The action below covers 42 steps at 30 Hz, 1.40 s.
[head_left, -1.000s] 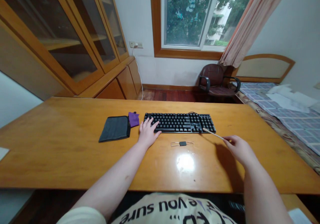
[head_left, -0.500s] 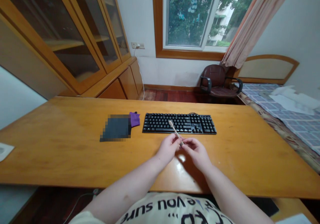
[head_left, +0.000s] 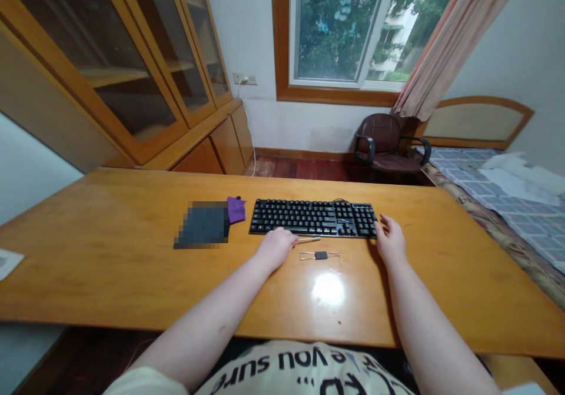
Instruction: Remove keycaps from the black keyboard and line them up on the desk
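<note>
My left hand (head_left: pixel 277 248) rests at the front edge of the black keyboard (head_left: pixel 300 217), its fingers curled around one end of a slim pale brush (head_left: pixel 309 239). That brush points to the right, just in front of the keys. A wire keycap puller (head_left: pixel 321 255) with a black middle piece lies on the wood a little nearer to me, apart from both hands. At the keyboard's right end, my right hand (head_left: pixel 391 239) is open, fingers apart and holding nothing. Its thumb is close to the keyboard's side; whether it touches, I cannot tell.
A wooden desk (head_left: pixel 132 277) carries everything. Left of the keyboard lie a purple cloth pouch (head_left: pixel 236 210) and a blurred-out dark flat item (head_left: pixel 203 225). White paper (head_left: pixel 9 264) sits at the far left. Beyond the desk stand a chair (head_left: pixel 380 139) and a bed (head_left: pixel 507 189).
Both hands, together around the brush before, are now apart. My left hand has lowered the brush leftward to the keyboard's front; my right hand has moved right. The keycap puller now shows on the desk.
</note>
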Tool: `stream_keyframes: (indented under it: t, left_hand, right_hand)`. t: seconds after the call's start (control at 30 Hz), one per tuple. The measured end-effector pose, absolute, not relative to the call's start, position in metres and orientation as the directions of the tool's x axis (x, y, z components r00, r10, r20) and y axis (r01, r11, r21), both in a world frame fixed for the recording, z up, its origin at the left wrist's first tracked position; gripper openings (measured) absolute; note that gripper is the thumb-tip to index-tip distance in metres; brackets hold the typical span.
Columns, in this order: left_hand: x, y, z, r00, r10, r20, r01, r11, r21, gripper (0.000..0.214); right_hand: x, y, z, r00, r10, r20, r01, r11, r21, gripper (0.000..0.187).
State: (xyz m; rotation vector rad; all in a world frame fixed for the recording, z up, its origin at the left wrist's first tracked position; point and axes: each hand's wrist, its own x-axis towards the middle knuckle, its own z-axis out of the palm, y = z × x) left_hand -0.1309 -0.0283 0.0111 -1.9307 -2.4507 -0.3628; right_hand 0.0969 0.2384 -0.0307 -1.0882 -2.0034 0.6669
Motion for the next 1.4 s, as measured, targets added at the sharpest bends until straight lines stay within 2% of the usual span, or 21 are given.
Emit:
stream_keyframes:
  t: [0.07,0.17,0.27,0.37,0.53,0.8,0.97,1.1,1.3,1.4]
  left_hand:
    - [-0.130,-0.026,0.005,-0.269,0.951,0.151,0.951,0.237,0.200,0.020]
    - [-0.130,-0.026,0.001,-0.288,0.945,0.156,0.943,0.251,0.220,0.021]
    - [-0.132,-0.028,0.003,-0.299,0.939,0.173,0.940,0.257,0.226,0.022]
    - [-0.135,-0.031,0.007,-0.315,0.932,0.178,0.937,0.274,0.218,0.022]
    - [-0.141,-0.039,0.007,-0.330,0.924,0.193,0.937,0.297,0.183,0.024]
    - [-0.158,-0.072,0.010,-0.475,0.863,0.170,0.876,0.446,0.183,0.024]
    - [-0.172,-0.096,0.018,-0.532,0.833,0.152,0.846,0.516,0.136,0.026]
    - [-0.168,-0.092,0.018,-0.503,0.851,0.153,0.862,0.480,0.160,0.027]
    - [-0.153,-0.056,0.016,-0.370,0.905,0.212,0.921,0.327,0.213,0.026]
    - [-0.153,-0.044,0.016,-0.308,0.925,0.222,0.943,0.266,0.201,0.025]
  right_hand:
    - [0.093,0.234,-0.031,-0.494,0.796,0.349,0.494,0.588,-0.641,0.060]
    - [0.091,0.232,-0.028,-0.623,0.732,0.275,0.535,0.656,-0.532,0.081]
    - [0.093,0.231,-0.026,-0.657,0.714,0.241,0.564,0.678,-0.471,0.102]
    - [0.093,0.231,-0.026,-0.658,0.712,0.247,0.575,0.686,-0.446,0.113]
    - [0.091,0.231,-0.029,-0.626,0.736,0.257,0.593,0.664,-0.456,0.114]
    - [0.091,0.231,-0.029,-0.637,0.726,0.260,0.593,0.677,-0.437,0.108]
    - [0.091,0.231,-0.028,-0.647,0.710,0.277,0.571,0.693,-0.440,0.104]
    - [0.091,0.232,-0.029,-0.654,0.700,0.288,0.562,0.704,-0.434,0.103]
    - [0.092,0.235,-0.035,-0.645,0.712,0.279,0.572,0.691,-0.442,0.105]
    - [0.091,0.234,-0.035,-0.639,0.716,0.280,0.573,0.687,-0.447,0.105]
